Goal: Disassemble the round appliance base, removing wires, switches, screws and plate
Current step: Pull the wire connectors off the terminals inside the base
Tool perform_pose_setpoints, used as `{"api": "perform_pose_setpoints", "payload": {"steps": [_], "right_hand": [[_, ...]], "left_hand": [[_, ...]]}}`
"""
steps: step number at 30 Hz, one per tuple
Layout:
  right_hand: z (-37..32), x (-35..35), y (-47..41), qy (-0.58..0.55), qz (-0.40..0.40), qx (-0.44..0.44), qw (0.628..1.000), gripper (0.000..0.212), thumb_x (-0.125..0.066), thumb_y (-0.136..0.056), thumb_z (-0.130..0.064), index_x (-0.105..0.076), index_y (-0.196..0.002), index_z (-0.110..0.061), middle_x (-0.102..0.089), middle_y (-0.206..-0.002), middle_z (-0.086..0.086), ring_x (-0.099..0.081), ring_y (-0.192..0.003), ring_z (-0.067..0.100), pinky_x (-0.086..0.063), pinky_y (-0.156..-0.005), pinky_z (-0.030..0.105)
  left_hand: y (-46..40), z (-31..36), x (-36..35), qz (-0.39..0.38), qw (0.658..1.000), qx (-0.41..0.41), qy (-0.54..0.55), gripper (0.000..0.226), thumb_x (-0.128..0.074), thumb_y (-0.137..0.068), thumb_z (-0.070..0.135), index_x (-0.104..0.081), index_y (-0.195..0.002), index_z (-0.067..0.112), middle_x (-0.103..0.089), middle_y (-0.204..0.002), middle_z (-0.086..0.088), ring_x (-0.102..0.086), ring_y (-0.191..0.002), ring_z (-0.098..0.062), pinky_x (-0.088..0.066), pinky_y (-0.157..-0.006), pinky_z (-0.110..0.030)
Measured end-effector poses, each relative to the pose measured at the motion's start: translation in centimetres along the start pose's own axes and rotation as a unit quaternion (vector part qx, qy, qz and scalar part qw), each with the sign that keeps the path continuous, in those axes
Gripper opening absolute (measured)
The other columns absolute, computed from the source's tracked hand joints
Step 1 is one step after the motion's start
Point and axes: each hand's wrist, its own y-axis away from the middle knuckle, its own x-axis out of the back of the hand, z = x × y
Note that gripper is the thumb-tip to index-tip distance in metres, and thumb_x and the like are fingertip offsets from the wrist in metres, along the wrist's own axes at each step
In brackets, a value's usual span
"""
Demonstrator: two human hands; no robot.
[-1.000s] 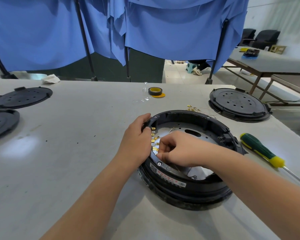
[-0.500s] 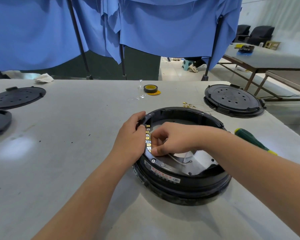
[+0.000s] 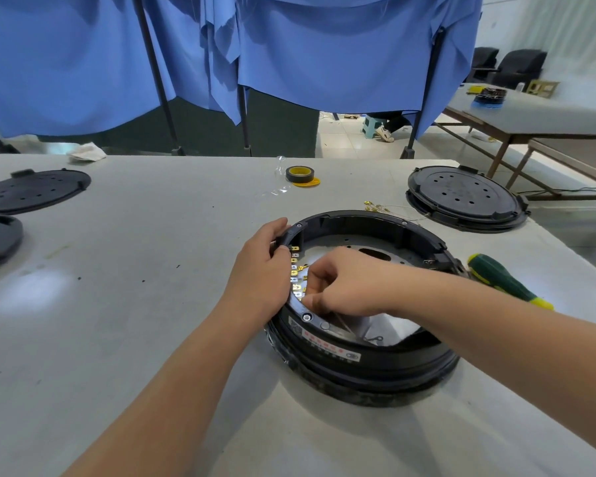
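Round black plastic base on desk; left hand grips its rim, right hand pinches brass terminals inside.

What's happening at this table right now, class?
A person is taking apart a round black appliance base on a grey table. The left hand grips the base's rim, while the right hand pinches at the row of brass terminals inside. A green-handled screwdriver lies unused to the right, beside another black base.
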Motion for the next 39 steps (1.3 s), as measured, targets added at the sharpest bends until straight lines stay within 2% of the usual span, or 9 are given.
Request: {"api": "perform_pose_setpoints", "payload": {"steps": [5,11,16,19,22,26,30,35,39], "right_hand": [[-1.2,2.1,-0.7,0.059,-0.090,0.011,0.994,0.025,-0.068,-0.085,-0.021,-0.057,-0.063,-0.023,-0.053,-0.062,-0.008,-0.048,-0.061,0.008,-0.040,-0.064,0.024],[0.0,0.7,-0.3,0.026,-0.022,-0.003,0.999,0.027,-0.069,-0.083,-0.021,-0.057,-0.059,-0.020,-0.052,-0.045,-0.013,-0.047,-0.044,-0.002,-0.037,-0.045,0.012],[-0.5,1.7,-0.4,0.034,-0.071,-0.007,0.997,0.026,-0.069,-0.085,-0.024,-0.060,-0.060,-0.023,-0.054,-0.055,-0.014,-0.049,-0.062,0.005,-0.037,-0.059,0.021],[-0.1,1.3,-0.4,0.030,-0.052,-0.010,0.998,0.027,-0.069,-0.084,-0.024,-0.060,-0.059,-0.023,-0.055,-0.055,-0.014,-0.049,-0.059,0.003,-0.036,-0.057,0.020],[-0.5,1.9,-0.4,0.025,-0.077,-0.021,0.996,0.025,-0.069,-0.085,-0.024,-0.061,-0.061,-0.023,-0.056,-0.050,-0.016,-0.051,-0.055,-0.002,-0.038,-0.053,0.016],[-0.3,1.6,-0.4,0.035,-0.065,-0.015,0.997,0.026,-0.069,-0.084,-0.024,-0.061,-0.060,-0.024,-0.057,-0.053,-0.016,-0.052,-0.064,0.005,-0.039,-0.061,0.022],[-0.5,1.9,-0.4,0.027,-0.081,-0.020,0.996,0.022,-0.069,-0.085,-0.023,-0.062,-0.064,-0.022,-0.058,-0.063,-0.010,-0.052,-0.070,0.009,-0.042,-0.072,0.026],[-0.1,1.4,-0.1,0.021,-0.059,-0.019,0.998,0.026,-0.070,-0.084,-0.021,-0.061,-0.060,-0.023,-0.055,-0.050,-0.016,-0.049,-0.058,0.001,-0.037,-0.057,0.018],[0.0,1.6,-0.1,0.015,-0.047,-0.015,0.999,0.026,-0.069,-0.084,-0.020,-0.060,-0.060,-0.021,-0.052,-0.045,-0.015,-0.047,-0.056,0.004,-0.036,-0.057,0.020]], "left_hand": [[0.0,0.0,0.0,-0.007,1.000,0.002,-0.007,0.048,-0.039,-0.094,0.001,-0.046,-0.138,0.018,-0.052,-0.139,0.001,-0.050,-0.124,-0.014,-0.039,-0.108,-0.036],[0.0,-0.1,-0.1,-0.001,1.000,-0.001,-0.008,0.048,-0.039,-0.093,0.001,-0.046,-0.138,0.017,-0.054,-0.137,0.000,-0.051,-0.122,-0.015,-0.040,-0.107,-0.037],[0.0,0.0,0.0,-0.002,1.000,-0.005,-0.019,0.047,-0.040,-0.094,0.002,-0.046,-0.138,0.018,-0.053,-0.138,0.001,-0.050,-0.124,-0.013,-0.038,-0.107,-0.030],[0.0,0.1,-0.1,-0.008,1.000,-0.006,-0.024,0.048,-0.040,-0.094,0.002,-0.045,-0.139,0.018,-0.052,-0.139,0.001,-0.048,-0.125,-0.013,-0.037,-0.106,-0.027],[0.0,0.1,-0.1,-0.010,1.000,-0.008,-0.026,0.047,-0.040,-0.094,0.002,-0.045,-0.138,0.018,-0.052,-0.140,0.001,-0.048,-0.126,-0.012,-0.035,-0.105,-0.024],[-0.2,-0.1,0.0,-0.017,1.000,-0.007,-0.025,0.048,-0.041,-0.095,0.002,-0.043,-0.140,0.019,-0.051,-0.140,0.001,-0.047,-0.126,-0.012,-0.036,-0.107,-0.027],[-0.2,-0.2,-0.1,-0.020,0.999,-0.015,-0.027,0.047,-0.041,-0.095,0.002,-0.044,-0.139,0.018,-0.051,-0.141,0.002,-0.045,-0.119,-0.004,-0.031,-0.099,-0.018],[-0.4,-0.4,-0.1,-0.022,0.999,-0.017,-0.022,0.048,-0.041,-0.095,0.002,-0.042,-0.140,0.018,-0.050,-0.141,0.000,-0.046,-0.127,-0.011,-0.032,-0.101,-0.020],[-0.5,-0.5,-0.2,-0.021,0.999,-0.017,-0.022,0.049,-0.041,-0.095,0.002,-0.041,-0.141,0.018,-0.050,-0.141,0.001,-0.045,-0.128,-0.012,-0.032,-0.102,-0.021]]}}
